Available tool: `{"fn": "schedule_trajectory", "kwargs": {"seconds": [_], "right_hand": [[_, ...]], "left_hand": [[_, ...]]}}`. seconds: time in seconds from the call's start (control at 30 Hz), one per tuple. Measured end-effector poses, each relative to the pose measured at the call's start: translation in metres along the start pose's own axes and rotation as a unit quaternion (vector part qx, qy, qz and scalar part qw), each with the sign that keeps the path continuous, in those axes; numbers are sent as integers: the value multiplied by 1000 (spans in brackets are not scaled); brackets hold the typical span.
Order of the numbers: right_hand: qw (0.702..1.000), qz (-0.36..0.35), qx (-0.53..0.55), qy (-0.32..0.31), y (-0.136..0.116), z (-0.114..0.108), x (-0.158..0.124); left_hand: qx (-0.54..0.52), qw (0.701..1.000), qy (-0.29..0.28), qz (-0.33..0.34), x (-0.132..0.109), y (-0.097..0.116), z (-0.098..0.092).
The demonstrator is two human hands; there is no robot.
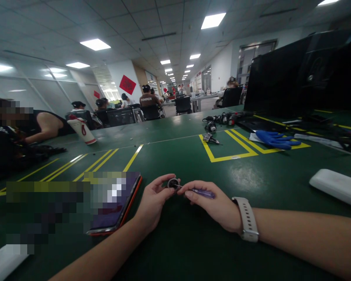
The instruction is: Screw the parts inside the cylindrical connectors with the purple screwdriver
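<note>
The left hand (152, 201) pinches a small round part (173, 183) between thumb and fingertips, fingers closed around its rim, just above the green tabletop (251, 175). The right hand (213, 205) grips a purple-handled screwdriver (203, 192), fingers curled shut on the handle, its thin tip touching the part from 3 o'clock. A phone (117, 203) lies at 9 o'clock of the left hand. A blue glove (275, 139) rests far off at 1 o'clock, a white cup (82, 131) at 11 o'clock
</note>
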State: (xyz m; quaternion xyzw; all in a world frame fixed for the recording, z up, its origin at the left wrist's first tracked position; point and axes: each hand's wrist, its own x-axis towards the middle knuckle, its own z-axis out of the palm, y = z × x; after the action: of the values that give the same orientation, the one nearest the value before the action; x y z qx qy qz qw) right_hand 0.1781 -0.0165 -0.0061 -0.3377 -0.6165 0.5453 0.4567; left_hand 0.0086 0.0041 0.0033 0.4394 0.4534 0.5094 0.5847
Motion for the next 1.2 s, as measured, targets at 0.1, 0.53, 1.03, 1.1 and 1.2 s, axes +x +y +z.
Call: {"fn": "schedule_trajectory", "kwargs": {"seconds": [0.1,0.53,1.03,1.1,1.2], "right_hand": [[999,15,43,6,2,1,1],[1000,6,-19,15,-2,0,0],[1000,20,-5,18,-2,1,-2],[997,55,61,16,-2,1,0],[993,63,98,15,-1,0,2]], "left_hand": [[-15,1000,8,7,1,-1,0],[19,1000,0,20,2,-5,-2],[124,986,-15,106,2,-11,-4],[108,991,-15,80,1,-11,-4],[80,995,-11,58,1,-11,-4]]}}
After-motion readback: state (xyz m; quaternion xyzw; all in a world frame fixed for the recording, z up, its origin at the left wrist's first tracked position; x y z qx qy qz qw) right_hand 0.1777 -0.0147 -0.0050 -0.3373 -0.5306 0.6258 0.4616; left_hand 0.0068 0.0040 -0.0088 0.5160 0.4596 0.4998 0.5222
